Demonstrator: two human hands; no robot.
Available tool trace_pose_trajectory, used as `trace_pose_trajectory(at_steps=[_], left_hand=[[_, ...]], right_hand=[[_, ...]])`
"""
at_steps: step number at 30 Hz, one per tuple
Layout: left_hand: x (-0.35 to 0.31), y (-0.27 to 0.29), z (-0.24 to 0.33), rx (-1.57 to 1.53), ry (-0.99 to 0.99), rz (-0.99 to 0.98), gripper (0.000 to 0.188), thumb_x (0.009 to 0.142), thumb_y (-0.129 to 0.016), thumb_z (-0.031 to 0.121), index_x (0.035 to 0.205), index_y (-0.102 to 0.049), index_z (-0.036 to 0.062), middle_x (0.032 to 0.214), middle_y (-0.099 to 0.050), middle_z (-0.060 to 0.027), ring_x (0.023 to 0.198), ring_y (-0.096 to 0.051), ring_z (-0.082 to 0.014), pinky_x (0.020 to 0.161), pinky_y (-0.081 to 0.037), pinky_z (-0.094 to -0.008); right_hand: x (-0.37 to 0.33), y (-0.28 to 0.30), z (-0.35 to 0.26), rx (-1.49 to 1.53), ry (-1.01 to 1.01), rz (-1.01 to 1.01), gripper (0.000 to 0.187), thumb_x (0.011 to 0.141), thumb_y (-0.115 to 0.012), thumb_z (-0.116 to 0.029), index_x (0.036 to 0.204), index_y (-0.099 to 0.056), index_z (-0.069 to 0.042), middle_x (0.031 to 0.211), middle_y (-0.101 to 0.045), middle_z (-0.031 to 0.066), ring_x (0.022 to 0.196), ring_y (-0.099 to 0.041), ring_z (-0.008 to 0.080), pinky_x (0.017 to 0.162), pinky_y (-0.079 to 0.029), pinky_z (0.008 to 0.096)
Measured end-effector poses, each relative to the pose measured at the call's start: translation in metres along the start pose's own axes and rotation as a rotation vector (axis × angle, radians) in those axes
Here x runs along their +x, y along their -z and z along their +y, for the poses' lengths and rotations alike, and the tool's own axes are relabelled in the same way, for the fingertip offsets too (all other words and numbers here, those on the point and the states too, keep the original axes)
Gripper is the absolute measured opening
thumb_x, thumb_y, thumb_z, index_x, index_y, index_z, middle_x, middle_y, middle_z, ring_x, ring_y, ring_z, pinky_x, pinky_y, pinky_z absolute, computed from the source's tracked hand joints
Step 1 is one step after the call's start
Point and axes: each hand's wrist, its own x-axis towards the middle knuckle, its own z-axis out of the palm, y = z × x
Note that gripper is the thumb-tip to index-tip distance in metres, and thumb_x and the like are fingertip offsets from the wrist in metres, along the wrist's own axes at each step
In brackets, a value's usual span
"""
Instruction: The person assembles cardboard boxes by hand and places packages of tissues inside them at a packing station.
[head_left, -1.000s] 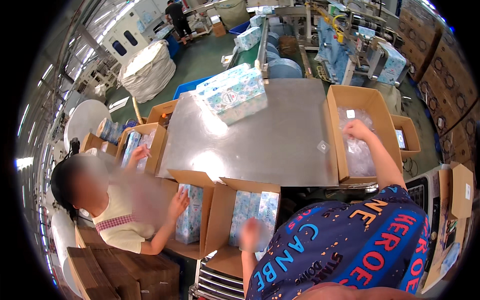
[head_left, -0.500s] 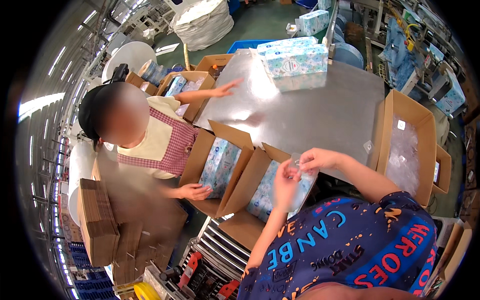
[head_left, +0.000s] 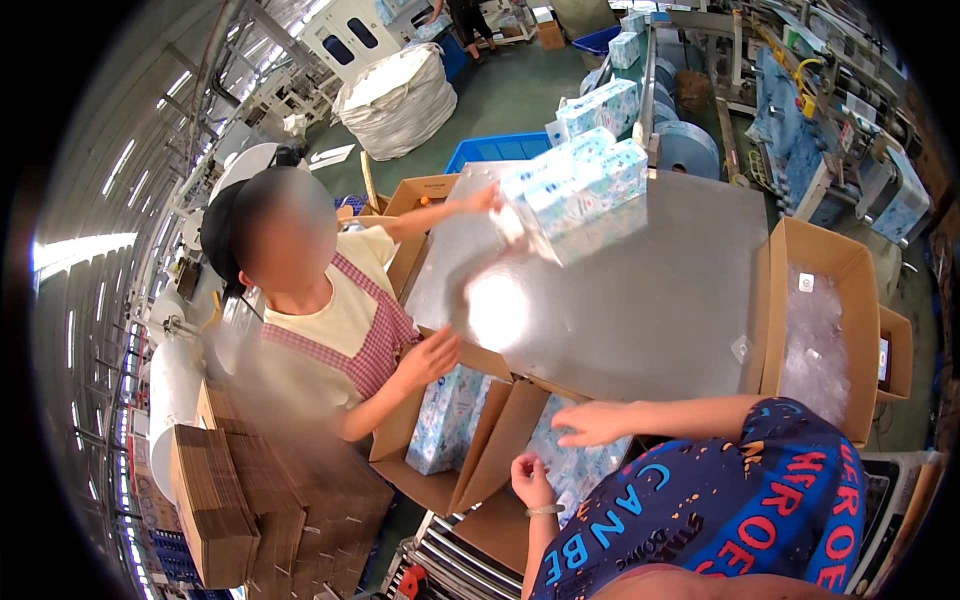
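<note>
Cardboard box mid-packing, left hand and right hand open and empty over blue tissue packs, next needing another pack seated

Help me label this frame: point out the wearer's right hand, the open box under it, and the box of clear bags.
right hand (head_left: 592, 424), head view, knuckles
open box (head_left: 515, 425), head view, left flap
box of clear bags (head_left: 775, 300), head view, left wall

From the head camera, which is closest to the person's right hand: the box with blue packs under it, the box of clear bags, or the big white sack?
From the right hand:
1. Box with blue packs, right beneath it.
2. Box of clear bags, at the table's right side.
3. Big white sack, far off on the floor, upper left.
</note>
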Motion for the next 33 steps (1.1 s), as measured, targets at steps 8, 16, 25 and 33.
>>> trace_pose_trajectory(at_steps=[8, 16, 25, 33], left_hand=[[-0.003, 0.014, -0.046, 0.630, -0.159, -0.395, 0.031, 0.085, -0.068, 0.017, 0.114, -0.072, 0.0073, 0.110, -0.072, -0.0170, 0.104, -0.067, -0.0344, 0.092, -0.052, -0.0438], [0.004, -0.039, -0.003, 0.518, -0.181, -0.398, 0.026, 0.089, -0.068, 0.014, 0.113, -0.071, 0.0065, 0.101, -0.074, -0.0143, 0.095, -0.070, -0.0319, 0.082, -0.055, -0.0413], [0.060, -0.114, 0.155, 0.574, -0.700, -0.150, 0.036, 0.079, -0.073, 0.009, 0.114, -0.066, 0.0062, 0.124, -0.061, -0.0196, 0.112, -0.057, -0.0398, 0.097, -0.045, -0.0475], [0.121, -0.222, 0.205, 1.045, -0.588, -0.497, 0.102, 0.066, -0.086, 0.041, 0.147, -0.036, 0.0039, 0.133, -0.053, -0.0211, 0.124, -0.050, -0.0373, 0.104, -0.037, -0.0516]], right_hand=[[-0.015, 0.258, 0.152, -0.269, -0.510, 0.875, 0.017, 0.082, -0.071, -0.021, 0.091, -0.067, -0.007, 0.096, -0.064, 0.0150, 0.093, -0.064, 0.0336, 0.080, -0.052, 0.0447], [0.080, 0.340, 0.177, -1.322, -0.078, 0.521, 0.062, 0.078, -0.072, -0.013, 0.137, -0.054, -0.018, 0.143, -0.049, 0.0111, 0.141, -0.040, 0.0297, 0.115, -0.029, 0.0555], [0.075, 0.231, 0.120, -0.838, 0.037, -0.195, 0.087, 0.068, -0.081, -0.050, 0.142, -0.051, -0.017, 0.132, -0.057, 0.0139, 0.135, -0.046, 0.0308, 0.117, -0.020, 0.0650], [0.009, 0.286, 0.151, -0.298, -0.110, 0.509, 0.061, 0.085, -0.074, -0.038, 0.135, -0.056, -0.007, 0.139, -0.054, 0.0178, 0.132, -0.047, 0.0379, 0.112, -0.035, 0.0490]])
